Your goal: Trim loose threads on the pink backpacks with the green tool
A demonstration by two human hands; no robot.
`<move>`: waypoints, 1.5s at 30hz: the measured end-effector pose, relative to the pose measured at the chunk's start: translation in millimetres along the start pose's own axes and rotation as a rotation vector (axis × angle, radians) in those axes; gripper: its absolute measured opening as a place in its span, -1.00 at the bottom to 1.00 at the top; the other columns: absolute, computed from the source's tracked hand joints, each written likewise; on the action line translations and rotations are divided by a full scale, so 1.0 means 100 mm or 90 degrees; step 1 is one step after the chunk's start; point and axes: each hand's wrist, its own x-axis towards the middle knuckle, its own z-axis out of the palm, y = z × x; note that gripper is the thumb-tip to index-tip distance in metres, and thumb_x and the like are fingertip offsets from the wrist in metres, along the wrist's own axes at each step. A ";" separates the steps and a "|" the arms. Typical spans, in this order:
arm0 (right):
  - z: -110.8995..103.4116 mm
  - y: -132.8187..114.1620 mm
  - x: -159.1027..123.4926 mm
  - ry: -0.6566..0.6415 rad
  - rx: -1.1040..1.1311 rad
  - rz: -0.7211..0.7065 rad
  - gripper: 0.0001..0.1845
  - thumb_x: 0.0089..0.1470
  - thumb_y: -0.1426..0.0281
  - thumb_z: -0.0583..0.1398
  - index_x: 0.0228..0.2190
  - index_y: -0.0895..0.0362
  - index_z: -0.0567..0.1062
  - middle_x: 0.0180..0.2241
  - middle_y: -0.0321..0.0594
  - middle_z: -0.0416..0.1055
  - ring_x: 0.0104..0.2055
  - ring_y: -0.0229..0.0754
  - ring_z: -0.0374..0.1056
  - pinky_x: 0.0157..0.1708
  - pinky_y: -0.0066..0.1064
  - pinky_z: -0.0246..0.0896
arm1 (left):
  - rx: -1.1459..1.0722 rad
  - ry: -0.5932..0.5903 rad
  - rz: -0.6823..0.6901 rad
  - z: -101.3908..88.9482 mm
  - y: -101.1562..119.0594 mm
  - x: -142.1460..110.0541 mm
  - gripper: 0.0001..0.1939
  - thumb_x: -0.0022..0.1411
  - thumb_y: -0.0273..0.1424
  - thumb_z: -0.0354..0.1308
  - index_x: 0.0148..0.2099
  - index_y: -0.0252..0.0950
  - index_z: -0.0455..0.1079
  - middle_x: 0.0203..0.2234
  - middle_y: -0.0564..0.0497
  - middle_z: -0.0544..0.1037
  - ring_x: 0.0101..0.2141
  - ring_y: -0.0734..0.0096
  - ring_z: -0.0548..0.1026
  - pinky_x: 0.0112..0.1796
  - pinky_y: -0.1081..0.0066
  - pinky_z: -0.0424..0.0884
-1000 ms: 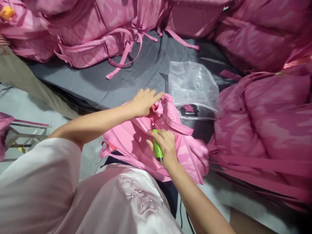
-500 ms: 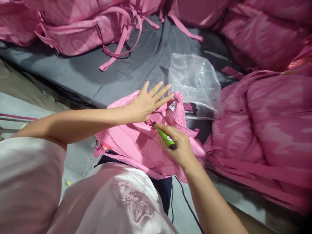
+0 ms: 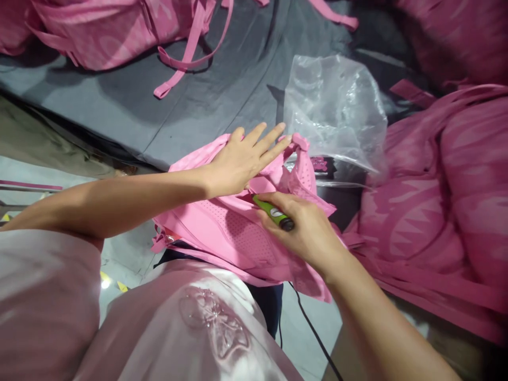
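Observation:
A pink backpack lies at the edge of the grey cloth, its dotted mesh padding and straps facing up. My left hand rests flat on its upper part, fingers spread. In my right hand is a short, green pen-like tool with a black rear end, pointing at the backpack just below my left palm. Folds and my left hand hide the tool's tip. Beyond my left fingertips lies a clear plastic bag.
Other pink backpacks crowd the right side, and another pink backpack lies at the back left. A loose pink strap trails across the grey cloth. A black cord hangs near the floor.
The view has shifted, so the backpacks at the back sit higher in the picture. The green tool's tip now disappears among the backpack's folds. My left hand remains spread on it.

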 end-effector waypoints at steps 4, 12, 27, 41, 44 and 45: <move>-0.02 0.03 -0.07 0.051 -0.086 -0.044 -0.74 0.23 0.29 0.26 -0.07 0.07 0.60 -0.12 -0.12 0.61 -0.15 0.03 0.54 -0.24 -0.19 0.45 | -0.055 0.022 -0.004 0.05 -0.02 0.03 0.00 0.22 -0.31 0.28 0.51 -0.34 -0.21 0.49 -0.21 -0.14 0.34 -0.24 0.03 0.17 -0.12 0.18; 0.09 0.04 -0.07 0.098 0.012 -0.019 -0.75 0.23 0.29 0.26 -0.08 0.06 0.60 -0.19 -0.16 0.62 -0.20 -0.04 0.54 -0.21 -0.23 0.44 | -0.233 0.078 -0.007 0.21 -0.08 0.11 -0.02 0.18 0.05 0.22 0.48 -0.22 -0.06 0.47 -0.12 -0.04 0.22 -0.30 0.12 0.15 -0.27 0.08; 0.24 -0.13 -0.01 0.167 -0.045 -0.008 -0.82 0.23 0.30 0.25 -0.17 0.07 0.61 -0.24 -0.14 0.62 -0.16 0.00 0.52 -0.16 -0.19 0.43 | -0.209 0.074 0.009 0.15 -0.11 0.09 -0.16 0.21 -0.11 0.23 0.44 -0.20 0.05 0.40 -0.14 0.16 0.19 -0.29 0.22 0.17 -0.22 0.13; 0.40 -0.21 -0.05 0.233 -0.030 0.057 -0.82 0.22 0.28 0.25 -0.19 0.09 0.59 -0.23 -0.11 0.62 -0.20 -0.01 0.53 -0.17 -0.19 0.38 | -0.151 0.036 -0.014 0.03 -0.06 0.04 -0.20 0.24 -0.46 0.12 0.48 -0.29 -0.02 0.40 -0.17 0.15 0.22 -0.19 0.26 0.21 -0.04 0.16; 0.41 -0.22 -0.06 0.245 -0.043 0.073 -0.82 0.21 0.28 0.26 -0.21 0.10 0.59 -0.25 -0.11 0.62 -0.22 0.00 0.53 -0.19 -0.19 0.36 | -0.064 -0.004 -0.001 -0.03 -0.05 0.03 -0.17 0.22 -0.54 0.07 0.49 -0.37 -0.08 0.43 -0.18 0.10 0.22 -0.14 0.27 0.21 -0.01 0.19; 0.41 -0.23 -0.06 0.247 -0.040 0.075 -0.82 0.21 0.28 0.26 -0.21 0.10 0.59 -0.26 -0.11 0.62 -0.22 -0.01 0.53 -0.19 -0.20 0.35 | -0.040 -0.020 0.000 -0.05 -0.04 0.03 -0.17 0.22 -0.58 0.03 0.49 -0.43 -0.10 0.43 -0.21 0.07 0.22 -0.14 0.27 0.21 -0.01 0.19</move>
